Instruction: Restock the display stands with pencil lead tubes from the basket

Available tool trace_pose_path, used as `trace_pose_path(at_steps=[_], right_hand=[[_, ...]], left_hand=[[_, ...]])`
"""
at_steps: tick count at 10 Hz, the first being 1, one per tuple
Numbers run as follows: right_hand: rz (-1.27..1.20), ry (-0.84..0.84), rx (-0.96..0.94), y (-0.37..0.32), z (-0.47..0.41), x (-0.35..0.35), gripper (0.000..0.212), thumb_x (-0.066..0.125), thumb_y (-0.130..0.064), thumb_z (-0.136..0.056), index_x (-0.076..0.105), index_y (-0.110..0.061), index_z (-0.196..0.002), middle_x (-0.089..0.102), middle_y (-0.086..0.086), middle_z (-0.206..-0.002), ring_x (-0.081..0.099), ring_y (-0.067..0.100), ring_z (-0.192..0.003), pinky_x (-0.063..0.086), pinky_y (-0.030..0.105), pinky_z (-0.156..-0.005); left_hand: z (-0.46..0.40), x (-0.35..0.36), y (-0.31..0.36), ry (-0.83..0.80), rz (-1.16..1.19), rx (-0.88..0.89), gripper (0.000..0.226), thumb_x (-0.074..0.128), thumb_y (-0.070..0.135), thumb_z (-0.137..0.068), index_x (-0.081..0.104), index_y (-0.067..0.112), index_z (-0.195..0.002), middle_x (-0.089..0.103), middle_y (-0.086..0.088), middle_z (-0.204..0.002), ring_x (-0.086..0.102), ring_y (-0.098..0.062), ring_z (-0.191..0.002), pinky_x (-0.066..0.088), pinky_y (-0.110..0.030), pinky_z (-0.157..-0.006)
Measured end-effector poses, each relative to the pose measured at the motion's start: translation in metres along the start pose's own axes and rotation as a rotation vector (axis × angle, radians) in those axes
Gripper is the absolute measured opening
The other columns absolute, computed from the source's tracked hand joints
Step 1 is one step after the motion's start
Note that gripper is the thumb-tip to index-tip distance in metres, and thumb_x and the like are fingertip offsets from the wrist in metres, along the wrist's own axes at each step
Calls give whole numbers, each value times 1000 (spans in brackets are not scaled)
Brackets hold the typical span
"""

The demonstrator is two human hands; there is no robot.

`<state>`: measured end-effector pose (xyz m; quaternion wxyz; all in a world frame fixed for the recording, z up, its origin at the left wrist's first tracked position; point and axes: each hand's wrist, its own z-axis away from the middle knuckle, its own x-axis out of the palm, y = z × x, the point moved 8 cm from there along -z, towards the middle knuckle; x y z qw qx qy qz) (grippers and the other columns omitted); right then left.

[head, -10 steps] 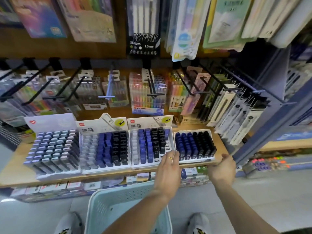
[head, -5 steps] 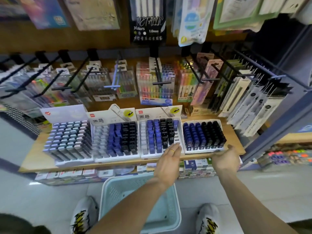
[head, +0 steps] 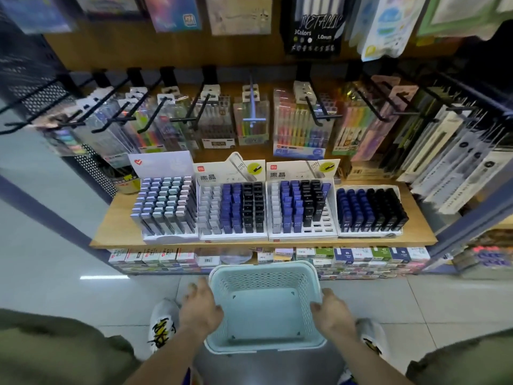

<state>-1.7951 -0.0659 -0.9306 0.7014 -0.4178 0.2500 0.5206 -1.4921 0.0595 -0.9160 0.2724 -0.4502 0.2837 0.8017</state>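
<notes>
A pale green perforated basket (head: 265,269) stands on the floor below the shelf, and its inside shows no tubes. My left hand (head: 201,307) holds its left rim, thumb at the edge. My right hand (head: 331,315) holds the right rim. Four display stands sit in a row on the wooden shelf: a grey-capped stand (head: 166,207), a white, blue and black stand (head: 233,209), a third stand (head: 301,209) with empty slots at its front right, and a blue and black stand (head: 370,209).
Black peg hooks (head: 194,112) with hanging pen packs jut out above the stands. Boxed stock (head: 361,255) fills the low shelf behind the basket. My shoes (head: 162,326) flank the basket on the tiled floor. A blue shelf post (head: 472,220) stands on the right.
Both hands have dropped from the shelf's front edge, near the right-hand stands, down to the basket's two sides. The view has tilted down and pulled back.
</notes>
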Motion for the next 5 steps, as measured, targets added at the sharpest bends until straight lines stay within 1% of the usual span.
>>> trace_pose_path(at_steps=[1,2,3,4,5], right_hand=[[66,17,-21,1,-4,7,25,49,-22,-100,48,-14,-123,69,6,-109,67,25,-99,57,39,-84],[103,45,-34,-2,-10,8,20,48,-16,-100,50,-13,-119,69,6,-108,67,26,-100,56,36,-83],[106,50,-34,-5,-11,10,18,48,-15,-100,48,-13,-118,69,7,-109,67,26,-100,55,35,-81],[91,39,-13,-4,-13,14,19,48,-15,-99,48,-13,-118,69,8,-108,67,27,-98,57,37,-82],[76,56,10,-15,-9,1,33,53,-28,-98,44,-15,-127,68,7,-115,66,27,-104,55,36,-83]], left_hand=[[-4,16,-2,-88,63,-9,46,57,11,-91,36,10,-132,64,-10,-121,64,-27,-108,55,-38,-89],[-13,14,-3,-36,88,-25,42,55,3,-90,42,11,-129,67,-8,-116,66,-26,-104,56,-36,-84],[-24,11,-4,-32,153,-20,45,56,-2,-88,45,13,-129,68,-8,-114,66,-26,-102,58,-37,-85],[-29,13,-6,-61,199,-31,41,54,-2,-89,47,12,-127,67,-8,-114,65,-26,-101,58,-39,-87],[-26,5,5,-17,134,-1,55,57,13,-94,34,11,-144,59,-10,-126,61,-27,-110,56,-41,-92]])
